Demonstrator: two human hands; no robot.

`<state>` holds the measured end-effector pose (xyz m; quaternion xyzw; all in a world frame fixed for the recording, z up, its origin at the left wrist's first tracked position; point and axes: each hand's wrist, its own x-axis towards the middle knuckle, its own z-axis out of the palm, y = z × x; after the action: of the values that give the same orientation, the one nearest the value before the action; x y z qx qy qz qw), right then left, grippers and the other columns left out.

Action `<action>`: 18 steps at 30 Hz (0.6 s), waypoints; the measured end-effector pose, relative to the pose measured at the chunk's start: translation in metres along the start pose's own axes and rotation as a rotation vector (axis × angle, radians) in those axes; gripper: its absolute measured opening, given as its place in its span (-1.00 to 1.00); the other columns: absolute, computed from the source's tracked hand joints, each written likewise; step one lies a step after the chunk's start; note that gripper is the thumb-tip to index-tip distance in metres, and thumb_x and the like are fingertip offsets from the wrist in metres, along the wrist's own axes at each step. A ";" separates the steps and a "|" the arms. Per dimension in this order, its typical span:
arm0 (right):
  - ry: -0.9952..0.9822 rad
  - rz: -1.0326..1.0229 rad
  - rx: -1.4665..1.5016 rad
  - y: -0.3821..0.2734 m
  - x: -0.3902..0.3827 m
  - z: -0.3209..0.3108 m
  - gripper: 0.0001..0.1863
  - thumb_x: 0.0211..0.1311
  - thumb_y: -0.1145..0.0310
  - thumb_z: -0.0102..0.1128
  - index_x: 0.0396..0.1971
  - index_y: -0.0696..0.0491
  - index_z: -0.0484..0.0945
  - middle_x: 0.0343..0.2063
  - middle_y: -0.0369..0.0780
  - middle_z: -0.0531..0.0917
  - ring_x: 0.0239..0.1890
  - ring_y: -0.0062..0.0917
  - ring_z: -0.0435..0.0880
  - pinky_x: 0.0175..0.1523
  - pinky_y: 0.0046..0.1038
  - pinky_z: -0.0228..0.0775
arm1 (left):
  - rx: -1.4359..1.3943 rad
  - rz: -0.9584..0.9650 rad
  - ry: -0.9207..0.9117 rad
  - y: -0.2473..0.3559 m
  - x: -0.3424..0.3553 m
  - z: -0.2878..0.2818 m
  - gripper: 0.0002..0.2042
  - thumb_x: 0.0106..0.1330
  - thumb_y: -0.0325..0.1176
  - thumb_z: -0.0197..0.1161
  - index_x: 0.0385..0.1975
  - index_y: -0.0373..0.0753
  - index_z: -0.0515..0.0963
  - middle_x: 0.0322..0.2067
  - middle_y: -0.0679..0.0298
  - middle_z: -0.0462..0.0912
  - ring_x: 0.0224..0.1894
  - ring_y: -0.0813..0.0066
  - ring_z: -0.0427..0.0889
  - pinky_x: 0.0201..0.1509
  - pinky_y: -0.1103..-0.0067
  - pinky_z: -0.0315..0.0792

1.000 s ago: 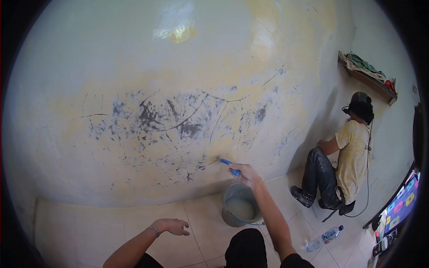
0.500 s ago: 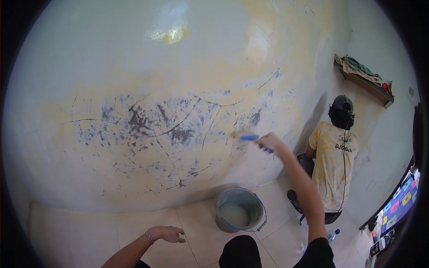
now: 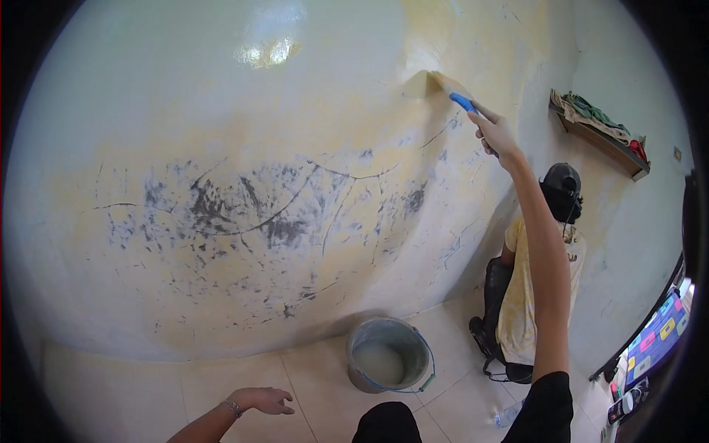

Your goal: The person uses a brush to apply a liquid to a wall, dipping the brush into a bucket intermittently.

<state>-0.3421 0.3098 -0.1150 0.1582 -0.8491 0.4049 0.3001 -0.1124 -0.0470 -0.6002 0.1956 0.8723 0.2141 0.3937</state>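
Head view: the right hand (image 3: 493,133) grips a blue-handled brush (image 3: 447,87) whose bristles press the wall (image 3: 221,111) high up. The left hand (image 3: 262,400) hangs loosely open, holding nothing. At full reach, drips could miss the bucket (image 3: 389,363).

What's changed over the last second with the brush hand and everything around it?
The right hand, gripping the blue-handled brush, rose from beside the grey metal bucket to high on the cracked, stained wall, bristles now touching it. The empty left hand stayed low over the tiled floor; the crouching person in yellow stayed put.
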 end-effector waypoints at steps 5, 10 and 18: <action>0.084 -0.024 -0.019 0.032 0.005 0.027 -0.52 0.17 0.09 0.07 0.08 -0.09 0.38 -0.75 -0.40 0.32 -0.81 -0.75 0.21 -0.73 -0.65 0.07 | -0.005 -0.016 -0.017 -0.003 -0.002 0.001 -0.33 0.19 0.17 -0.06 0.14 -0.26 0.22 0.02 0.13 0.43 0.12 0.18 0.33 0.20 0.40 0.19; 0.041 -0.221 -0.041 0.119 -0.057 0.095 -0.57 0.19 0.29 0.03 -0.01 0.24 0.37 -0.18 0.06 0.55 -0.09 -0.46 0.54 0.00 -0.48 0.29 | -0.015 0.008 0.014 0.002 -0.008 0.003 -0.36 0.18 0.12 -0.03 0.13 -0.26 0.24 0.00 0.08 0.45 0.07 0.15 0.39 0.16 0.38 0.24; -0.371 -0.099 -0.167 0.186 -0.170 0.121 -0.49 -0.06 0.37 0.19 -0.01 0.11 0.42 -0.22 0.08 0.55 -0.14 -0.26 0.58 -0.03 -0.42 0.34 | 0.047 0.014 0.013 0.013 -0.010 0.000 -0.38 0.19 0.10 -0.03 0.12 -0.26 0.24 -0.02 0.07 0.46 0.07 0.13 0.39 0.15 0.37 0.25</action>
<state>-0.3528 0.3350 -0.3938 0.2459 -0.9116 0.2819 0.1702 -0.1043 -0.0414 -0.5872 0.2094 0.8783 0.1973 0.3818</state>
